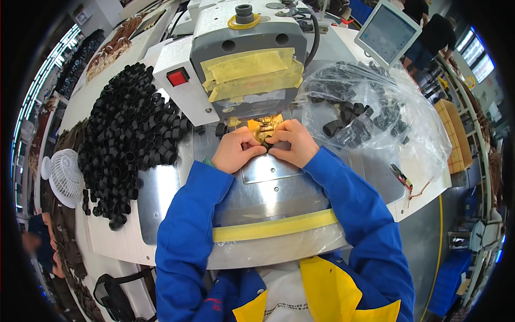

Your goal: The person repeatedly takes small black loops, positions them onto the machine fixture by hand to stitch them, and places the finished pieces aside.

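Observation:
Under the head of a grey-and-white bench machine [249, 32], both my hands meet at the lit brass-coloured fixture [265, 125]. My left hand [236, 151] is closed, thumb and forefinger pinched together on a small black piece [266, 144]. From the other side my right hand [294, 143] pinches the same piece, its fingers curled. My fingers hide most of the piece, and its full shape does not show. Just left of the fixture, a short black tube piece [221, 130] lies on the metal plate [268, 201].
A large heap of short black tube pieces [134, 123] covers the left. A clear plastic bag [375, 107] with more black pieces lies to the right, near pliers [401, 176]. A white fan [65, 177] stands far left, a screen [388, 33] at the back right.

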Tool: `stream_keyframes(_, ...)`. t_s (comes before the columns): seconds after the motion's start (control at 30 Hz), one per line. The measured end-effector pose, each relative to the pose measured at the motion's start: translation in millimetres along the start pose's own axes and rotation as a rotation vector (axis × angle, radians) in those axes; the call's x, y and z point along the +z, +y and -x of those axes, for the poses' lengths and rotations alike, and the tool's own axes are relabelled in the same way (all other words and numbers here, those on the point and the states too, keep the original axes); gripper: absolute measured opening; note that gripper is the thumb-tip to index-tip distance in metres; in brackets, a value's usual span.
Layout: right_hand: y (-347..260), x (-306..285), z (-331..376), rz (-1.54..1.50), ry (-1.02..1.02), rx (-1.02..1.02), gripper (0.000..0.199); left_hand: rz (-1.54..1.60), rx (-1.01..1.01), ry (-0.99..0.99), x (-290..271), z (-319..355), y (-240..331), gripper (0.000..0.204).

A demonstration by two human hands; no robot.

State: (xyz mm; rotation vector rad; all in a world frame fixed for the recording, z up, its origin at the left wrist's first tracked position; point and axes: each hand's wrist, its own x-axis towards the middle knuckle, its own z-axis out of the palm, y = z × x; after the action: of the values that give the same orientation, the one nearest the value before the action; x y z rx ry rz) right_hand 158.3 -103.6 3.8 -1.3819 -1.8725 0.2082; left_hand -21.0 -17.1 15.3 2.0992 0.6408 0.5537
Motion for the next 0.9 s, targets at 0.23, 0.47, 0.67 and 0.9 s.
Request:
stream_keyframes(0.23,-34.8,14.6,-8.5,0.237,0.129,0.121,0.018,-0.007,0.113,0.084,1.8,-0.1,-5.2,0.015)
stream_keyframes(0.47,-40.5,3.0,9.8,0.023,-0.087,0.161,0.014,-0.305,0.209,-0.059,-2.9,-2.6,-2.2,0.020)
stream_keyframes(0.67,5.4,-0.2,-10.5,0.096,0.046,-0.018,0.012,0.221,-0.186,0.087,5.7,-11.3,-6.8,0.024)
stream_keyframes(0.9,18.7,2.2,-19.2,-0.062,0.064,0.123,0.011,0.002,-0.299,0.251,12.1,-22.9,-5.4,0.025)
